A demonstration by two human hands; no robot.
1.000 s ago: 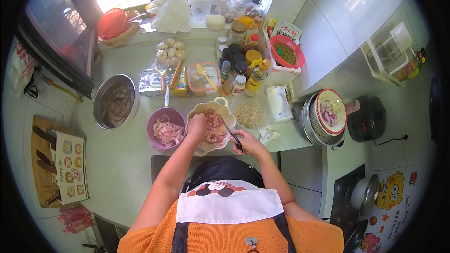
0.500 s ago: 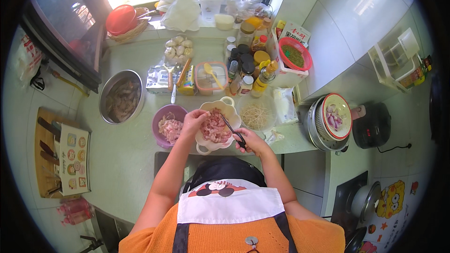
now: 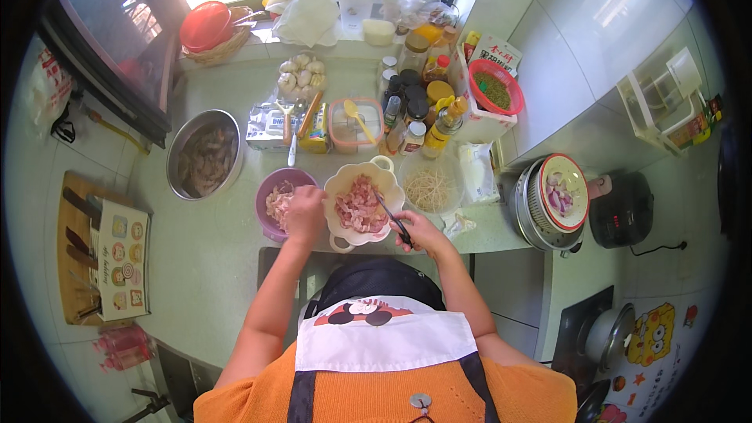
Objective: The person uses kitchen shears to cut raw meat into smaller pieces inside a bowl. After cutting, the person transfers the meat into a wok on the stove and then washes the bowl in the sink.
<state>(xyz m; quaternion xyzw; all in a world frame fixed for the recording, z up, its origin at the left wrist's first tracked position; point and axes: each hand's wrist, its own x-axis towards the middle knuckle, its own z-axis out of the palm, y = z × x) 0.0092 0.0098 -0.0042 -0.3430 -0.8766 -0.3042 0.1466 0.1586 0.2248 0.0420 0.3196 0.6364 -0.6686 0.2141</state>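
My right hand (image 3: 421, 233) grips black-handled scissors (image 3: 400, 226), their blades angled over the white scalloped bowl (image 3: 338, 180). Strips of raw pink meat (image 3: 363, 207) lie heaped in that two-handled bowl. Over the right rim of the purple bowl (image 3: 263, 188), my left hand (image 3: 306, 211) has its fingers curled, the tips partly hidden. I cannot make out what is between them. More pale pink meat (image 3: 278, 205) fills the purple bowl. To the right of the white bowl stands a clear bowl of bean sprouts (image 3: 428, 189).
A steel bowl of shrimp (image 3: 205, 155) sits at left. Behind are garlic bulbs (image 3: 301, 76), a lidded container with a yellow spoon (image 3: 356, 125) and crowded sauce bottles (image 3: 415, 102). Stacked bowls with cut onion (image 3: 558, 194) stand at right, a knife block (image 3: 82, 247) at far left.
My left hand has moved left from the meat in the white bowl to the purple bowl. My right hand keeps the scissors in nearly the same place.
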